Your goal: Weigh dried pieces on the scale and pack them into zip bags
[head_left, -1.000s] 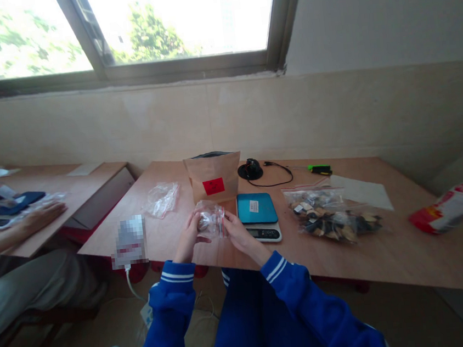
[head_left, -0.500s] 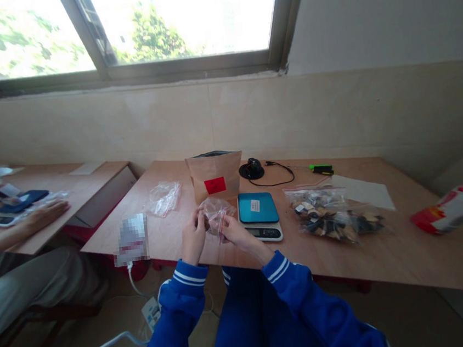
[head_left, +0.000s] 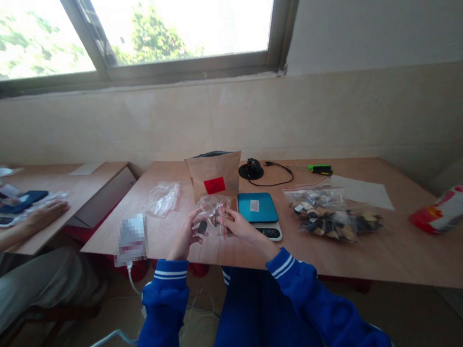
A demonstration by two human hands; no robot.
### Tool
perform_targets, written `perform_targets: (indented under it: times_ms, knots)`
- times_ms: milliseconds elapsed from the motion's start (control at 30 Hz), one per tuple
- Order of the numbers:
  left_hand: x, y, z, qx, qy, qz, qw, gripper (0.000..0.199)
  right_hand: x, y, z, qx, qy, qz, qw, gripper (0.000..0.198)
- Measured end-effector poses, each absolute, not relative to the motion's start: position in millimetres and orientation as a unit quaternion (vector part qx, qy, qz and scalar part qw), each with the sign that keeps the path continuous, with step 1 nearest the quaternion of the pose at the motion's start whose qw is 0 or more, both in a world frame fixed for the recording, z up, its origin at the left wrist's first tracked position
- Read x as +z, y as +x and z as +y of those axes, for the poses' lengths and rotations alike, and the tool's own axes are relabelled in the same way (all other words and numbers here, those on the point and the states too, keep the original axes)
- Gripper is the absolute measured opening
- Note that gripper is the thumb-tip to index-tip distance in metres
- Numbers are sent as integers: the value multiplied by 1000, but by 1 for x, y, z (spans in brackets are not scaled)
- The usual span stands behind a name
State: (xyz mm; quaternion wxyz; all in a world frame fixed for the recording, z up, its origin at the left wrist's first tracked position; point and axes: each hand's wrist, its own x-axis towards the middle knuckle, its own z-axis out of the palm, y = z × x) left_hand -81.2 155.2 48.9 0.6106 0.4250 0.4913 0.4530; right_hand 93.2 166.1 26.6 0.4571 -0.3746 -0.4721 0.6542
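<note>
In front of the kraft pouch, a clear zip bag (head_left: 210, 204) with a red seal line lies near the table's front edge, with some small brownish pieces at its mouth. My right hand (head_left: 239, 227) pinches the bag by its red-lined edge. To the bag's left, my left hand (head_left: 187, 234) has its fingers curled about a small dark piece (head_left: 202, 227); how firmly it is gripped is hard to make out. A kitchen scale (head_left: 257, 208) with a blue plate stands just right of the bag, partly behind my right hand.
Behind the bag stands an upright kraft pouch (head_left: 213, 171). Clear bags of black and tan pieces (head_left: 331, 215) lie to the right, near a screwdriver (head_left: 320, 169) and a coiled cable (head_left: 276, 180). More clear plastic bags (head_left: 163, 198) lie left. A co-worker's hand (head_left: 48, 215) rests on the neighbouring table.
My left hand has moved left, off the bag, and a small dark piece now shows at its fingers. The bag lies flatter and wider, my right hand still on its edge.
</note>
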Motion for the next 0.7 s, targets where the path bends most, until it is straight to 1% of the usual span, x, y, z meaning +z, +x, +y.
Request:
perform_targets:
  times_ms: [67, 133, 233, 300, 467, 700]
  knots:
    - [46, -82, 154, 460, 427, 468, 622, 47, 28, 94, 166, 661, -370, -490, 431, 42]
    - [44, -79, 153, 471, 445, 464, 604, 42, 30, 93, 165, 664, -371, -501, 413, 43]
    - [43, -71, 153, 479, 490, 493, 536, 34, 31, 90, 163, 664, -373, -512, 398, 44]
    - [41, -64, 154, 488, 507, 517, 488, 35, 32, 88, 162, 672, -363, -515, 388, 44]
    - [35, -53, 155, 501, 539, 536, 413, 35, 33, 83, 162, 690, -339, -506, 391, 45]
    - [39, -47, 148, 515, 541, 542, 386, 29, 29, 82, 164, 700, -343, -487, 394, 47]
